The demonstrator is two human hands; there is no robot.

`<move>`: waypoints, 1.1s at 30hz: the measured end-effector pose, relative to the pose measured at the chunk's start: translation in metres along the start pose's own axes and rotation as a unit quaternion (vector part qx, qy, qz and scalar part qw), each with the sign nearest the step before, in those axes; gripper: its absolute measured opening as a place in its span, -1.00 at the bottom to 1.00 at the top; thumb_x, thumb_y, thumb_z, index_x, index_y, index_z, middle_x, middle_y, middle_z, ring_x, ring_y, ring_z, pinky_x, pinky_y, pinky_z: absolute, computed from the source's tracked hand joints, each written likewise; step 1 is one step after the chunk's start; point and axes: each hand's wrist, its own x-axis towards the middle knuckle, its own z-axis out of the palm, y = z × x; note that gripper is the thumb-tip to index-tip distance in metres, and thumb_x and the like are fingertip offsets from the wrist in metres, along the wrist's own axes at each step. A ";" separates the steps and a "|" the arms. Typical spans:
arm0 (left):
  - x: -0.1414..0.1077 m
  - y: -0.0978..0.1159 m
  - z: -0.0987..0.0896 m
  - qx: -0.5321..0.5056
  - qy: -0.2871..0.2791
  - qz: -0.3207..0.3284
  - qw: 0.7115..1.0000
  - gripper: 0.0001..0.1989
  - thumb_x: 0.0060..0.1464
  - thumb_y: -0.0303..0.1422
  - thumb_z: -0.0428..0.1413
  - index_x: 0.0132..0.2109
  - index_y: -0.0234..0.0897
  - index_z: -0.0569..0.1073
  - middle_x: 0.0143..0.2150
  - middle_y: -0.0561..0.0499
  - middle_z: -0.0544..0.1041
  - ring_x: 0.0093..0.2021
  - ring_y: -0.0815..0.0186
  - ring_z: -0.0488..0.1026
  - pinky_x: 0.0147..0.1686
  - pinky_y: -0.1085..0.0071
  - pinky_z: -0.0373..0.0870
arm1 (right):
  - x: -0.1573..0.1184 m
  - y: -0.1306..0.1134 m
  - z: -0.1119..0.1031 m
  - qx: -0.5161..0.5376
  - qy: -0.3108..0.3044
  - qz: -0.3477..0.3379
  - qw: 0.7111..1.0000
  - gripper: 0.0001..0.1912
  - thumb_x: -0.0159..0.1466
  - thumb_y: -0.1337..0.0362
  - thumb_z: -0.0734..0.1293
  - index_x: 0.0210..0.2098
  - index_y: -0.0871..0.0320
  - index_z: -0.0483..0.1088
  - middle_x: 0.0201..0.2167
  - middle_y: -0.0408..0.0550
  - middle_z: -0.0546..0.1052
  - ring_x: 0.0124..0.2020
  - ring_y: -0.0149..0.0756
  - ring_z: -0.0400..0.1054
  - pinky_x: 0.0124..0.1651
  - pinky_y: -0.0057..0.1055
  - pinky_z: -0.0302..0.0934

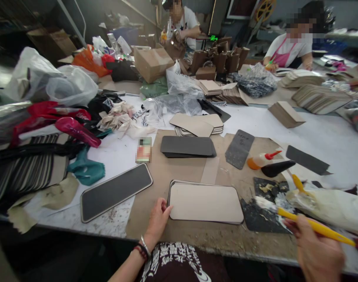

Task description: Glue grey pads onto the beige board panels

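Observation:
A beige rounded panel (206,203) lies in front of me on top of a neat dark-edged stack. My left hand (160,217) pinches its left edge, with the thumb near the top face and the fingers curled at the side. In my right hand (318,246) is a yellow-handled brush (320,228), gripped by the handle. Its white, glue-coated bristles are over a dark board (259,219) smeared with white paste. Left of the stack, a long dark panel with a pale rim (117,192) lies at an angle.
Dark panels (187,146) and beige panels (193,124) are stacked farther back. To the right are an orange glue bottle (259,160), a black nozzle-shaped piece (277,169) and a second yellow brush (299,184). Fabric scraps (87,166) crowd the left. Two people work across the table.

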 end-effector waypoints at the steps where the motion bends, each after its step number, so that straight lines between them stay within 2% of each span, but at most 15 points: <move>1: -0.002 -0.004 -0.004 0.023 -0.001 0.054 0.998 -0.85 -0.02 -0.30 0.04 -0.29 -0.27 0.32 -0.42 0.04 0.39 -0.38 0.29 0.36 -0.32 0.31 0.34 | -0.020 -0.013 0.025 0.043 -0.030 0.062 0.997 -0.62 -0.01 -0.02 0.39 -0.35 0.13 0.37 -0.51 -0.01 0.46 -0.54 -0.13 0.40 -0.36 -0.03 0.34; 3: -0.006 -0.012 -0.012 0.072 -0.004 0.192 0.979 -0.84 0.03 -0.36 0.03 -0.19 -0.26 0.36 -0.25 -0.06 0.43 -0.21 0.24 0.38 -0.18 0.23 0.36 | -0.063 -0.041 0.075 0.102 -0.134 0.117 0.979 -0.56 -0.02 0.00 0.40 -0.26 0.16 0.36 -0.47 -0.07 0.48 -0.50 -0.20 0.43 -0.32 -0.16 0.38; 4: -0.007 -0.016 -0.015 0.098 -0.010 0.260 0.961 -0.81 0.04 -0.39 0.04 -0.14 -0.25 0.37 -0.16 -0.09 0.43 -0.11 0.20 0.37 -0.12 0.19 0.36 | -0.082 -0.052 0.098 0.121 -0.184 0.127 0.967 -0.56 -0.02 0.03 0.41 -0.25 0.17 0.35 -0.45 -0.08 0.49 -0.48 -0.23 0.43 -0.32 -0.22 0.38; 6: -0.007 -0.022 -0.020 0.146 -0.031 0.367 0.918 -0.75 0.04 -0.42 0.06 -0.09 -0.23 0.37 -0.04 -0.12 0.41 0.02 0.14 0.31 -0.04 0.12 0.34 | -0.116 -0.069 0.138 0.148 -0.245 0.131 0.949 -0.58 0.00 0.04 0.41 -0.26 0.18 0.34 -0.46 -0.09 0.49 -0.49 -0.27 0.42 -0.33 -0.28 0.39; 8: -0.004 -0.024 -0.022 0.178 -0.054 0.433 0.882 -0.73 0.03 -0.45 0.08 -0.07 -0.23 0.38 0.00 -0.13 0.41 0.07 0.10 0.28 -0.03 0.10 0.34 | -0.138 -0.076 0.166 0.163 -0.282 0.123 0.937 -0.63 0.04 0.04 0.38 -0.30 0.18 0.34 -0.47 -0.11 0.48 -0.49 -0.29 0.41 -0.34 -0.31 0.38; 10: 0.000 -0.024 -0.023 0.191 -0.066 0.466 0.862 -0.73 0.02 -0.47 0.08 -0.08 -0.25 0.39 -0.01 -0.13 0.42 0.07 0.10 0.28 -0.04 0.10 0.37 | -0.149 -0.074 0.181 0.162 -0.299 0.115 0.933 -0.65 0.06 0.03 0.36 -0.32 0.17 0.34 -0.49 -0.12 0.46 -0.49 -0.30 0.40 -0.34 -0.32 0.37; 12: 0.005 -0.024 -0.022 0.194 -0.066 0.482 0.852 -0.76 0.02 -0.49 0.08 -0.10 -0.26 0.41 -0.05 -0.13 0.44 0.05 0.12 0.31 -0.04 0.12 0.38 | -0.149 -0.065 0.183 0.145 -0.289 0.110 0.940 -0.65 0.07 0.03 0.35 -0.31 0.17 0.34 -0.49 -0.12 0.46 -0.49 -0.30 0.39 -0.34 -0.32 0.37; 14: 0.009 -0.025 -0.021 0.194 -0.059 0.494 0.845 -0.78 0.04 -0.48 0.07 -0.12 -0.27 0.42 -0.08 -0.12 0.46 0.03 0.14 0.33 -0.05 0.13 0.39 | -0.139 -0.053 0.173 0.116 -0.250 0.099 0.956 -0.66 0.08 0.03 0.34 -0.30 0.17 0.33 -0.47 -0.11 0.46 -0.47 -0.29 0.40 -0.31 -0.31 0.36; 19: 0.015 -0.033 -0.019 0.186 -0.043 0.518 0.834 -0.81 0.09 -0.46 0.01 -0.14 -0.25 0.43 -0.09 -0.09 0.47 0.03 0.15 0.33 -0.03 0.14 0.38 | -0.089 -0.019 0.119 0.018 -0.097 0.058 0.993 -0.62 0.09 0.00 0.31 -0.27 0.18 0.31 -0.42 -0.06 0.46 -0.45 -0.27 0.40 -0.25 -0.26 0.33; 21: 0.017 -0.035 -0.020 0.183 -0.049 0.523 0.831 -0.79 0.10 -0.46 0.00 -0.12 -0.23 0.43 -0.08 -0.09 0.47 0.03 0.16 0.34 -0.03 0.15 0.38 | -0.074 -0.011 0.097 -0.034 -0.051 0.033 0.998 -0.62 0.10 -0.01 0.30 -0.27 0.18 0.32 -0.40 -0.03 0.46 -0.44 -0.25 0.40 -0.24 -0.23 0.32; 23: 0.019 -0.035 -0.020 0.181 -0.056 0.528 0.828 -0.79 0.11 -0.45 0.00 -0.11 -0.22 0.43 -0.08 -0.09 0.47 0.02 0.16 0.36 -0.03 0.15 0.38 | -0.072 -0.011 0.084 -0.097 -0.022 -0.019 0.995 -0.64 0.11 0.00 0.29 -0.30 0.17 0.34 -0.37 0.02 0.47 -0.39 -0.21 0.40 -0.19 -0.19 0.30; 25: 0.021 -0.034 -0.021 0.181 -0.059 0.532 0.825 -0.80 0.11 -0.43 0.00 -0.11 -0.22 0.43 -0.10 -0.09 0.48 -0.01 0.16 0.38 -0.05 0.14 0.39 | -0.088 -0.020 0.084 -0.139 -0.025 -0.082 0.987 -0.69 0.13 0.02 0.28 -0.33 0.15 0.37 -0.35 0.03 0.47 -0.31 -0.18 0.38 -0.13 -0.17 0.27; 27: 0.024 -0.034 -0.022 0.174 -0.064 0.531 0.827 -0.80 0.11 -0.40 0.00 -0.10 -0.24 0.42 -0.12 -0.10 0.49 -0.04 0.16 0.40 -0.06 0.14 0.39 | -0.120 -0.037 0.098 -0.135 -0.061 -0.120 0.982 -0.76 0.16 0.07 0.27 -0.36 0.12 0.40 -0.37 0.01 0.47 -0.29 -0.19 0.37 -0.13 -0.19 0.28; 31: 0.029 -0.036 -0.024 0.144 -0.075 0.531 0.832 -0.76 0.11 -0.37 0.02 -0.06 -0.25 0.39 -0.12 -0.11 0.49 -0.06 0.18 0.42 -0.06 0.17 0.39 | -0.189 -0.069 0.140 -0.050 -0.166 -0.087 0.981 -0.85 0.20 0.20 0.25 -0.31 0.08 0.41 -0.38 -0.04 0.48 -0.31 -0.25 0.39 -0.21 -0.32 0.32; 33: 0.031 -0.037 -0.025 0.135 -0.074 0.540 0.827 -0.76 0.11 -0.38 0.02 -0.05 -0.25 0.39 -0.11 -0.10 0.50 -0.06 0.18 0.42 -0.05 0.17 0.38 | -0.204 -0.071 0.149 -0.019 -0.195 -0.055 0.979 -0.85 0.21 0.21 0.25 -0.32 0.10 0.42 -0.37 -0.05 0.49 -0.31 -0.26 0.40 -0.23 -0.34 0.32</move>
